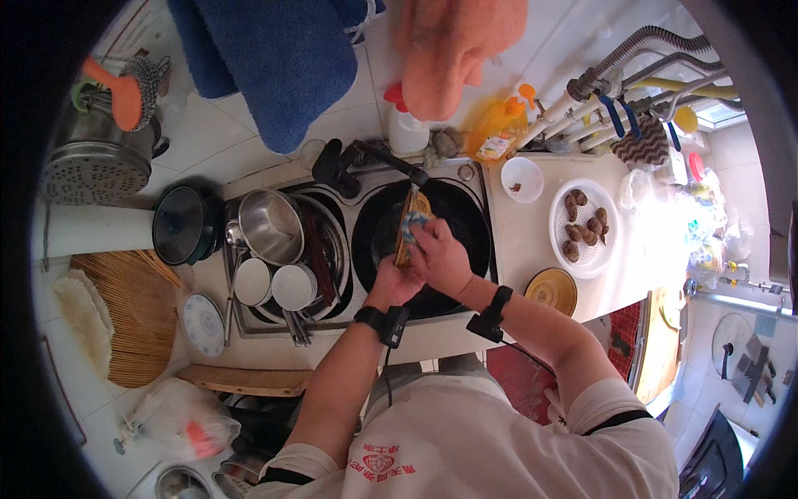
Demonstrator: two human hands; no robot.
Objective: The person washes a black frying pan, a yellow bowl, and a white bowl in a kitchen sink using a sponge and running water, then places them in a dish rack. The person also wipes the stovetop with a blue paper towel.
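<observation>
Over a large black wok (pixel 464 206) in the right sink basin, my left hand (pixel 400 279) grips the lower end of a yellowish dish (pixel 405 215), tilted on edge and seen nearly side-on. My right hand (pixel 441 256) presses a blue-and-white scrubbing cloth (pixel 414 219) against it. The black faucet (pixel 389 161) reaches over the dish's upper end. Part of the dish is hidden by my fingers and the cloth.
Stacked white bowls (pixel 294 287) and a steel bowl (pixel 272 226) crowd the left basin. On the right counter are a small white bowl (pixel 522 178), a white strainer plate (pixel 558 249) of brown root vegetables and a yellow-brown plate (pixel 551 292). Detergent (pixel 497 134) stands behind.
</observation>
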